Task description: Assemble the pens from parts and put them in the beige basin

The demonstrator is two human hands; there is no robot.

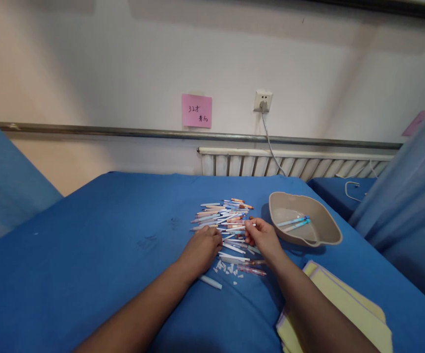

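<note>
A loose pile of pen parts (212,213), with pale, orange and clear barrels, lies on the blue-covered bed. Thin white sticks (233,248) like refills are mixed in. At the pile's left side my left hand (205,244) is closed with fingers curled down; what they hold, if anything, is hidden. My right hand (263,236) pinches at the pile's right side, a thin white stick seeming to show at its fingertips. Several small white plugs (229,268) are scattered nearer me. A pale blue pen barrel (210,282) lies beside my left wrist.
A beige basin (325,223) stands right of the pile, holding blue-and-white pens (296,224). A folded yellow cloth (345,299) lies under my right forearm. Blue curtains (414,196) hang on both sides. Behind the bed are a radiator (234,164) and a plugged-in cable (267,132).
</note>
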